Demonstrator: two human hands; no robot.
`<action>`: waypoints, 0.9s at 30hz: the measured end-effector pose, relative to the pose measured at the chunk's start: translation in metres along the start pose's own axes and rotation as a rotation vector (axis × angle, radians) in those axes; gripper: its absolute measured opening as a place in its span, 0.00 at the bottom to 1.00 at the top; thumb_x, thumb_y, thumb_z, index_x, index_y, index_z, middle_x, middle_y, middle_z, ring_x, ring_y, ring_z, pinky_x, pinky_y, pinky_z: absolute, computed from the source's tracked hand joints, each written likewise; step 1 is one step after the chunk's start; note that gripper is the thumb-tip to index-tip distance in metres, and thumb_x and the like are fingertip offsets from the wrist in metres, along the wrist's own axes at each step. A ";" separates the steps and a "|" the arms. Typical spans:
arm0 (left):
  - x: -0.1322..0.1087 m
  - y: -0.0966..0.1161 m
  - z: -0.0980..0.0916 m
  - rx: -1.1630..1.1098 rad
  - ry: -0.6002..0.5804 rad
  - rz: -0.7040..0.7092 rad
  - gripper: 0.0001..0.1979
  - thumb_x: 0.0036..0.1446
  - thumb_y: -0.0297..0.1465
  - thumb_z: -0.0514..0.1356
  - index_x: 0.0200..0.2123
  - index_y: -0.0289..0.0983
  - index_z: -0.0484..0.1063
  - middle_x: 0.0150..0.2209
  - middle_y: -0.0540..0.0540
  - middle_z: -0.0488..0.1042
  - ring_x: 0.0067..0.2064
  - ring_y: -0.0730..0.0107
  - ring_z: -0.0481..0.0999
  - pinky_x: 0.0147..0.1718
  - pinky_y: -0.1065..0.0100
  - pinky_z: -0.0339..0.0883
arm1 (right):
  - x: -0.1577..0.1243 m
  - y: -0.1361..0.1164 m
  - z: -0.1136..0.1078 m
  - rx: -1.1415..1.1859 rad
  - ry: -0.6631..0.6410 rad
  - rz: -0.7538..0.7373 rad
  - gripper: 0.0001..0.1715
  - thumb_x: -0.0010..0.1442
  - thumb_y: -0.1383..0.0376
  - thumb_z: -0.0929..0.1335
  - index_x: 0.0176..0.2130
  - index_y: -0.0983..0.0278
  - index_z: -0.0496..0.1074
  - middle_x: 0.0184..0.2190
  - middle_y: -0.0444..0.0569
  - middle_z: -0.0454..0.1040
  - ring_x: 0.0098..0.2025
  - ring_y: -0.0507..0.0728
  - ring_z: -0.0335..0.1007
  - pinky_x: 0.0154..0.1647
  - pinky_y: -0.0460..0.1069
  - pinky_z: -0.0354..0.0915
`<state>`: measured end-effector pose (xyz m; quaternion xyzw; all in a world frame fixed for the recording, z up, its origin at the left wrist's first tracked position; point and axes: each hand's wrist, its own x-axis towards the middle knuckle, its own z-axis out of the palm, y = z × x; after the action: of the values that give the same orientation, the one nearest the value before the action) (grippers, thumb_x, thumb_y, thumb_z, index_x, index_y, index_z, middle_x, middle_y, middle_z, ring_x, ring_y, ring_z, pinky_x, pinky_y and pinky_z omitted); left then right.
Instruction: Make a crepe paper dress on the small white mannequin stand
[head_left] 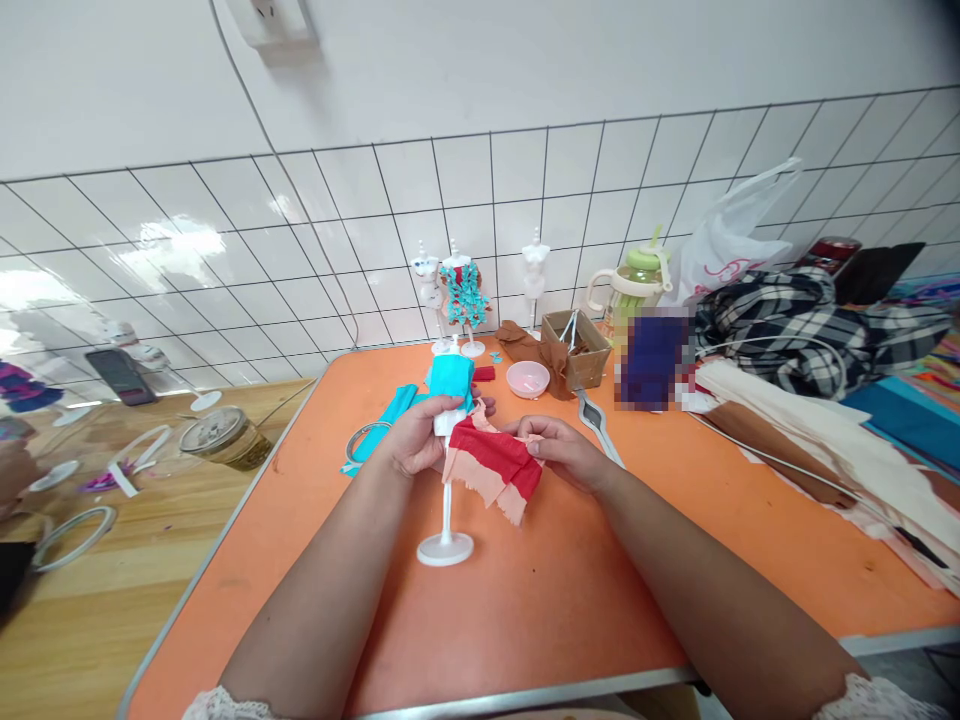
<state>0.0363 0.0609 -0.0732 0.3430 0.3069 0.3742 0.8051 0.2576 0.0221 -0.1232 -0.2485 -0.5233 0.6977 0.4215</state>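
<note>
My left hand (424, 432) is wrapped round a small white dress-form mannequin (447, 520) on a round-based stand. Turquoise paper or cloth (451, 376) covers the mannequin's upper body. A pleated red and peach piece (495, 462), thin like crepe paper and rough-edged, hangs from the mannequin's waist out to the right. My right hand (562, 448) pinches that piece at its right end. Beside my left hand lie a turquoise strip (401, 403) and a roll of tape (366, 443).
Several small mannequins stand at the back, one in a turquoise-and-red outfit (463, 292). A pink bowl (528, 379), a cardboard box (589, 350), grey-handled scissors or pliers (598, 425) and a drink bottle (637, 285) stand behind my right hand. Sheets and a plaid cloth (795, 320) fill the right side.
</note>
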 end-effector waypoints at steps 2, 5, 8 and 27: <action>0.001 0.000 0.001 0.014 0.050 0.046 0.11 0.53 0.25 0.58 0.41 0.32 0.72 0.41 0.38 0.79 0.45 0.57 0.79 0.42 0.63 0.75 | 0.000 0.001 0.000 0.007 0.010 0.009 0.16 0.49 0.57 0.73 0.27 0.63 0.65 0.43 0.50 0.74 0.41 0.57 0.68 0.36 0.47 0.57; 0.002 0.000 0.006 0.045 0.129 0.132 0.10 0.52 0.25 0.59 0.40 0.32 0.73 0.39 0.39 0.79 0.43 0.59 0.80 0.41 0.63 0.75 | 0.001 0.003 -0.001 0.005 0.019 0.014 0.17 0.49 0.57 0.73 0.27 0.63 0.65 0.40 0.49 0.74 0.38 0.55 0.66 0.34 0.46 0.56; 0.003 -0.002 0.010 0.065 0.247 0.284 0.09 0.50 0.25 0.61 0.38 0.33 0.73 0.39 0.40 0.79 0.44 0.59 0.79 0.41 0.63 0.75 | 0.002 0.002 0.000 0.011 0.021 0.001 0.16 0.50 0.58 0.73 0.27 0.63 0.64 0.36 0.46 0.73 0.34 0.54 0.64 0.33 0.46 0.54; -0.006 0.003 -0.015 1.504 0.818 0.279 0.47 0.36 0.30 0.71 0.62 0.38 0.57 0.64 0.28 0.57 0.67 0.31 0.46 0.60 0.37 0.38 | -0.012 -0.017 -0.029 -0.103 -0.262 0.259 0.18 0.46 0.57 0.75 0.30 0.66 0.68 0.24 0.39 0.62 0.25 0.48 0.52 0.26 0.44 0.48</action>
<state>0.0201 0.0622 -0.0778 0.6572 0.6935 0.2611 0.1376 0.2922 0.0290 -0.1175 -0.2423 -0.5723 0.7447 0.2432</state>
